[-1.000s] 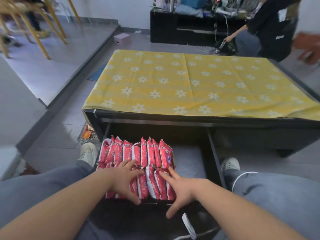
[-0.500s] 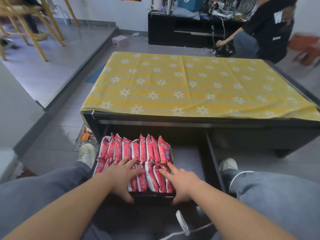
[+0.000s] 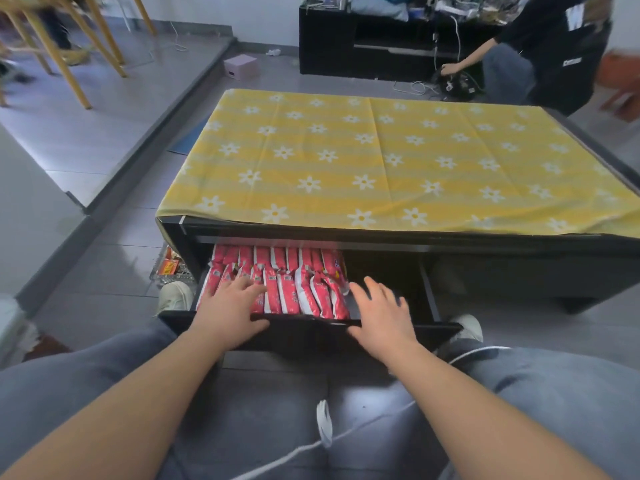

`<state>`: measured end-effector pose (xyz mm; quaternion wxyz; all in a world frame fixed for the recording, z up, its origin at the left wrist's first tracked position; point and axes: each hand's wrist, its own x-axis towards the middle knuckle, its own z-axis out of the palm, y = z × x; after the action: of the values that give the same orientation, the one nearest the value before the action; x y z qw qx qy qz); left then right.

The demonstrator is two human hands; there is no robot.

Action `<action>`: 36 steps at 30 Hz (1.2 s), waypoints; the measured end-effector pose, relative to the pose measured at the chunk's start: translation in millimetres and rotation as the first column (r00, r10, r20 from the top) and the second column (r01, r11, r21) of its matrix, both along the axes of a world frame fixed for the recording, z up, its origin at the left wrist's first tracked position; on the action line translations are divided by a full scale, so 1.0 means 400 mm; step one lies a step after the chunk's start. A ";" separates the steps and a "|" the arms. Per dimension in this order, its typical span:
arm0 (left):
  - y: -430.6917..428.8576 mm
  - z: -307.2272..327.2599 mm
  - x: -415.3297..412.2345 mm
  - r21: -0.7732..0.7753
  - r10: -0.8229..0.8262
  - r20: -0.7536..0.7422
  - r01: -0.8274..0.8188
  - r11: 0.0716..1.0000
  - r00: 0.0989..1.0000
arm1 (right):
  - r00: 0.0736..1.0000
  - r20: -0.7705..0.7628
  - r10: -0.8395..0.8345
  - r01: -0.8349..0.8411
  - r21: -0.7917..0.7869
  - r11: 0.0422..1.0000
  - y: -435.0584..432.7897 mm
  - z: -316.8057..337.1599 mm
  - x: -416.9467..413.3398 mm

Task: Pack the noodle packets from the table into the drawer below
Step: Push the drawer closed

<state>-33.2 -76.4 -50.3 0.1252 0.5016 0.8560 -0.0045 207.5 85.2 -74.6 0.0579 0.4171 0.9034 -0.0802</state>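
Several red noodle packets (image 3: 298,289) stand on edge in two rows in the left part of a black drawer (image 3: 388,332) under the table. My left hand (image 3: 230,308) lies flat over the drawer's front edge with its fingers on the near packets. My right hand (image 3: 382,315) rests on the front edge just right of the packets, fingers spread, holding nothing. The table top (image 3: 398,161) is covered by a yellow cloth with white flowers and carries no packets.
My knees and shoes flank the drawer. A small tray of items (image 3: 169,268) lies on the floor left of the table. Another person (image 3: 550,53) crouches beyond the table by a black cabinet (image 3: 363,46). Wooden chair legs (image 3: 69,46) stand far left.
The drawer has slid partway in under the table, so the far row of packets is half hidden. Both hands moved from the packets toward the drawer's front edge.
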 end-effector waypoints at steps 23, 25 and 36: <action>0.129 -0.031 -0.052 -0.401 -0.183 0.891 -0.910 0.107 -0.415 | -0.247 0.056 -0.967 -0.243 -0.970 0.005 0.148 0.004 -0.057; 0.147 -0.038 -0.056 -0.396 -0.213 0.881 -0.905 0.153 -0.422 | -0.233 0.049 -0.971 -0.242 -0.970 0.009 0.165 -0.002 -0.064; 0.224 -0.051 -0.127 -0.383 -0.348 0.835 -0.904 0.190 -0.427 | -0.161 0.084 -0.983 -0.432 -0.902 -0.006 0.272 -0.024 -0.075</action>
<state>-84.1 13.3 -70.6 0.4257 -0.1821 0.4025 0.7897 177.6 193.9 -84.2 -0.3487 0.4399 0.1004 -0.8215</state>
